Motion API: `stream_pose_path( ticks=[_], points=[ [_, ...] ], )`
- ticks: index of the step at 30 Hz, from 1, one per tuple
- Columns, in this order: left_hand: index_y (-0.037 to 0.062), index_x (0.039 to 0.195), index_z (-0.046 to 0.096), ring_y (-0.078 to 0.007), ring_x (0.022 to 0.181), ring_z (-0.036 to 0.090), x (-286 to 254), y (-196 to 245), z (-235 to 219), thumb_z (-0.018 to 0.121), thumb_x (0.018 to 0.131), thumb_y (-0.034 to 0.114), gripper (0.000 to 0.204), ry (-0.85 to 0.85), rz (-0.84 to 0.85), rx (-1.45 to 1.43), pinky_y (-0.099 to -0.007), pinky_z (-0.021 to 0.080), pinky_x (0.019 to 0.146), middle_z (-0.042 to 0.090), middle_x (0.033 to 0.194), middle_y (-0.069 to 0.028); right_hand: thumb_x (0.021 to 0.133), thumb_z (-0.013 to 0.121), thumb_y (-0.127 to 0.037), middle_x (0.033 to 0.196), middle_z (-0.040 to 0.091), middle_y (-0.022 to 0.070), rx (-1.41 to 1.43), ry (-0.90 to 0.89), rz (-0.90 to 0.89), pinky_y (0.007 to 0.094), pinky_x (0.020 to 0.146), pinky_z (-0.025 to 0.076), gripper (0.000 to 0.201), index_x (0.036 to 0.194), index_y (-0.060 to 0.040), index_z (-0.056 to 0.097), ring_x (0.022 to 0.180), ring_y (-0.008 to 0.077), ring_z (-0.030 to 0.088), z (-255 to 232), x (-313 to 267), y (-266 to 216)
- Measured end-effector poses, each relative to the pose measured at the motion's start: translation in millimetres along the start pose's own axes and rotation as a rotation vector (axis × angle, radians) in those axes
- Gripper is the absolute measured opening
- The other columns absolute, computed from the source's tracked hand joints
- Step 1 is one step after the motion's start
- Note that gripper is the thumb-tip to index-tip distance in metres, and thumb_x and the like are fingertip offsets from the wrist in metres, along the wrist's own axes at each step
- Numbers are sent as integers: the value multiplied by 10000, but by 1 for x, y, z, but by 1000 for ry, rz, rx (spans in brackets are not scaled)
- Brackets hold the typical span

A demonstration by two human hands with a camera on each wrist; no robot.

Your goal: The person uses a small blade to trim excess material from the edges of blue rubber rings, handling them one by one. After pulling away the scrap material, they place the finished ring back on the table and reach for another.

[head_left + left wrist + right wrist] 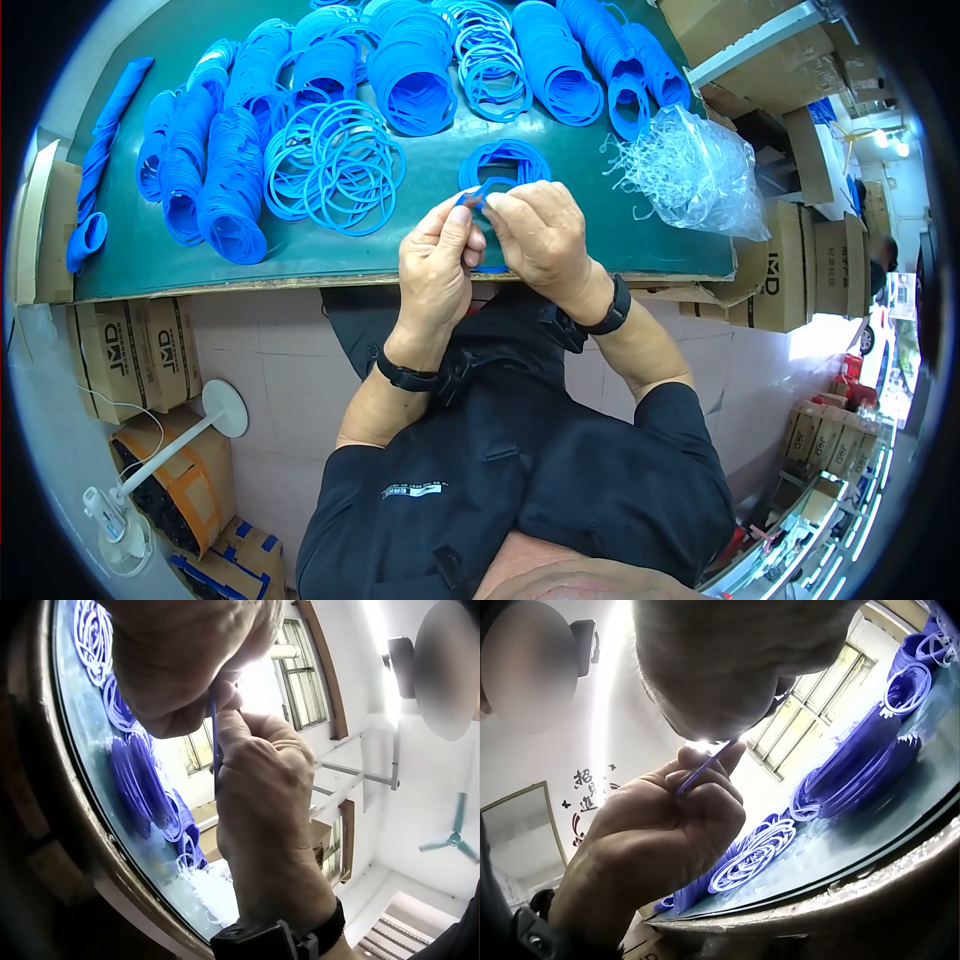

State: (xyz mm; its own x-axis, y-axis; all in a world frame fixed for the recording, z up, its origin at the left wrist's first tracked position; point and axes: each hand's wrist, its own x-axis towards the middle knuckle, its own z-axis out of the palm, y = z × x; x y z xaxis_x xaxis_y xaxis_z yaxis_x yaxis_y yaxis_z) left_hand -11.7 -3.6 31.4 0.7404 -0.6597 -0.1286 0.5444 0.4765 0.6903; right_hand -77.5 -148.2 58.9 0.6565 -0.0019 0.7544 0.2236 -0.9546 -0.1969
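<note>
Right grip [543, 236] above green tabletop [590, 160].

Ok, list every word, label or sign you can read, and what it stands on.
"JMD" on the cardboard boxes at left.
"MD" on the box at right.
"招" and "進" on the wall; one between unclear.
The shirt label and small print on other boxes: too small or blurred.

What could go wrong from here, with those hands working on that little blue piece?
The thin blue piece is pinched by the fingertips of the left hand and right hand, so it might slip from their grip. They work near the front edge of the table, so it could fall off. The loose blue rings overlap in a jumble and may snag one another when lifted.
</note>
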Motion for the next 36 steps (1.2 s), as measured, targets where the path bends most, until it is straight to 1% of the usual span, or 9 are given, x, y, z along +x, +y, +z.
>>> stream_pose_path(
  ticks=[1,8,10,13,15,20,26,33,36],
  points=[
    [-15,1275,684,-61,685,480,0,1,0,576,1103,185,285,0,10,22,-214,400,626,605,814,-2,767,791,15,826,648,57,1,23,32,375,626,451,258,1004,-29,702,706,247,617,-1,1,0],
    [-13,1285,680,-65,682,483,0,-1,-4,583,1100,188,290,-18,29,64,-210,406,627,606,820,-6,774,814,11,828,658,57,-2,-99,-6,374,610,454,258,1003,-38,705,698,247,619,-9,5,0],
    [-15,1290,677,-67,688,490,2,1,-6,582,1101,189,294,-10,23,60,-210,411,630,607,825,-9,787,774,-25,814,623,41,41,39,-2,378,601,429,207,952,-70,657,681,230,599,-7,10,0],
    [-22,1297,671,-69,701,506,1,1,-6,575,1103,188,301,-16,13,80,-212,424,637,613,839,-16,780,781,-22,828,642,45,70,53,84,374,583,427,251,983,-80,647,667,237,608,-1,9,3],
    [-26,1300,667,-70,708,515,-2,0,-4,569,1105,186,304,-26,13,100,-214,431,641,618,848,-19,771,780,-29,817,634,46,52,51,78,370,568,423,287,1014,-92,641,635,250,592,1,9,4],
    [-20,1355,655,-46,736,517,-1,-1,-5,550,1111,169,326,-62,70,152,-189,447,674,625,885,9,737,757,14,821,625,55,77,-71,145,386,573,441,339,1045,-99,672,641,263,577,-1,11,-6],
    [-27,1397,625,-46,744,510,-4,0,-4,540,1115,169,354,-96,67,144,-193,449,683,617,899,12,696,765,-6,808,629,52,-11,-61,93,382,571,444,352,1026,-96,680,627,266,574,1,8,-8],
    [-21,1447,592,-44,760,508,-7,0,-7,546,1115,180,391,-130,78,210,-191,443,690,615,909,13,696,762,-7,818,644,57,-7,-29,82,384,565,442,321,994,-79,667,620,268,571,1,7,-6],
    [-19,1456,586,-45,774,511,-6,-1,-8,540,1115,179,397,-140,80,266,-190,440,698,613,913,13,696,761,-10,806,630,59,-14,-80,93,386,565,446,313,978,-82,645,619,271,570,-1,7,-6]
  ],
)
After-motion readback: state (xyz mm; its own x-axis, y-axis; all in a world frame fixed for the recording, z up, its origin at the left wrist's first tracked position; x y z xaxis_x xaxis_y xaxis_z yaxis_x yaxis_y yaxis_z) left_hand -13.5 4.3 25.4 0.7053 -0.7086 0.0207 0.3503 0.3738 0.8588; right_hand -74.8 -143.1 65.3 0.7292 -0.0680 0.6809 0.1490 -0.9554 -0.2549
